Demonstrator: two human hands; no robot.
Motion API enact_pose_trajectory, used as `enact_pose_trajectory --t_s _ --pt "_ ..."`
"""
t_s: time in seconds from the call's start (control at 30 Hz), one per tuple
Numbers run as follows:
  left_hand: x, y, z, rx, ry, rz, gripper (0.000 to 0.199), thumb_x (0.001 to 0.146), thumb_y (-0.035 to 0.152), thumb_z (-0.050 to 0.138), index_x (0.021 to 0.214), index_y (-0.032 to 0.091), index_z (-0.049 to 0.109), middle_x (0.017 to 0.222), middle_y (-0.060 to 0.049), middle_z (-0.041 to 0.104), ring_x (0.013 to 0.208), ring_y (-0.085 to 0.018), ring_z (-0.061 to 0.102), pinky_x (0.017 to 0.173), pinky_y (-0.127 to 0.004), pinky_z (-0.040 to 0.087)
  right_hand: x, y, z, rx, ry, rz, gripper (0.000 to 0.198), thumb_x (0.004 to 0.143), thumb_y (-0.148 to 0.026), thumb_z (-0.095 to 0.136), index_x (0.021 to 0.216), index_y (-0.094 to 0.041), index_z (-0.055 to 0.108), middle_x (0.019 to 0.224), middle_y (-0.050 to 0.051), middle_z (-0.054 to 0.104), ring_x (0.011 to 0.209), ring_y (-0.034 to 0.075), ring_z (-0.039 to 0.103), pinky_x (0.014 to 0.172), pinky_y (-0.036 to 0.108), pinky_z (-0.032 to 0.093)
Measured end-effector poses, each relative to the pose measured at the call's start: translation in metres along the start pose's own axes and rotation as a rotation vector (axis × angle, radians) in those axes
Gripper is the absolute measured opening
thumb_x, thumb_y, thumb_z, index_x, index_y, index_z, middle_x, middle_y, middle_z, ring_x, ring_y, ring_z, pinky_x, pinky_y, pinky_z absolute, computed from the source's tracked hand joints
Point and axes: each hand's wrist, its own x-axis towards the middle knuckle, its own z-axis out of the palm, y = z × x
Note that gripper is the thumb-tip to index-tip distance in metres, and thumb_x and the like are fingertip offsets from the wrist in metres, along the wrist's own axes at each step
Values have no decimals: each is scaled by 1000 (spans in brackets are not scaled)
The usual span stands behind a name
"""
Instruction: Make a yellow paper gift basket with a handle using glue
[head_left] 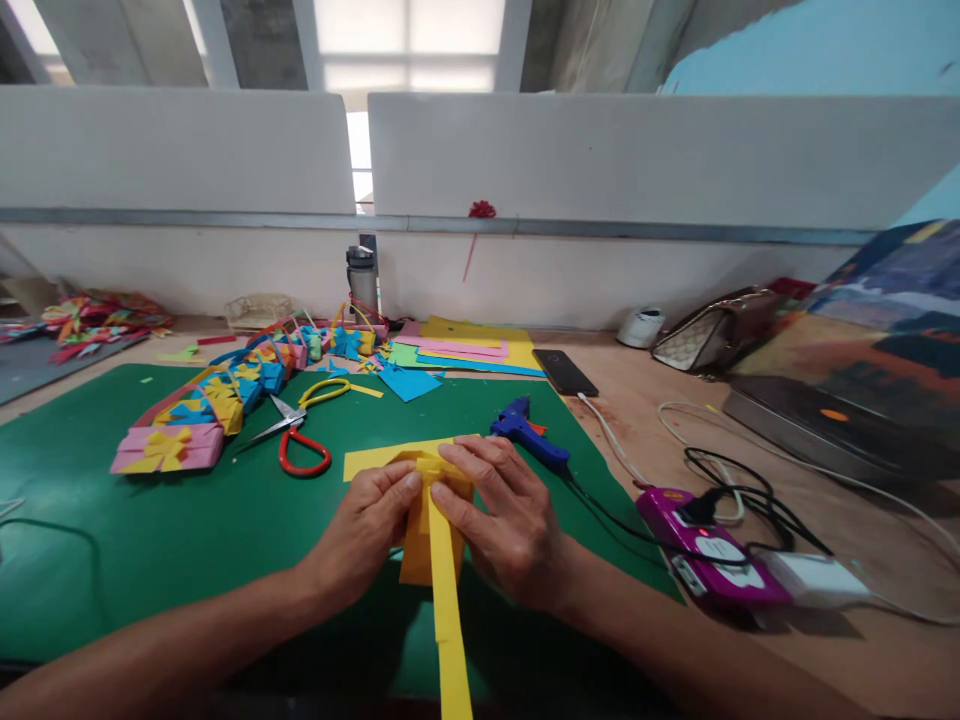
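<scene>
Yellow strip, right hand half-curled, apparently pinching it

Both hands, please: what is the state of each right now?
Left hand: closed, pinching the orange paper piece near its top.
Right hand: closed, pinching the yellow strip near its upper end.

Deep green across the mat, and on it bright yellow, a strip over an orange paper piece! Mat's left: pink box, yellow bow; scissors, one loop red, one yellow. Mat's right: blue glue gun. Off its right edge, magenta power strip!
</scene>
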Motion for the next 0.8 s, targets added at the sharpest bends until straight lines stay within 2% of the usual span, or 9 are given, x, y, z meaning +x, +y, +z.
enact_pose_trajectory --t_s 0.23,0.4,0.8 --pt "-1 0 1 -64 -14 15 22 81 32 61 93 14 67 77 -3 62 67 -11 55 65 -21 42 0 2 0 -16 -7 24 19 80 -11 46 89 -14 63 103 17 64 104 26 54 84 48 46" --pt "-2 2 1 -54 3 -11 25 75 28 66 97 16 67 80 -5 68 67 -15 61 67 -26 46 -1 2 -1 -24 -25 26 19 82 -14 47 93 -13 63 106 18 63 107 28 53 85 49 45" --pt "0 4 -2 -60 39 32 25 74 23 66 97 14 68 85 -7 70 70 -16 64 69 -25 48 -4 3 6 -8 -29 58 19 84 -12 50 98 -15 62 111 18 60 110 28 50 84 51 46"
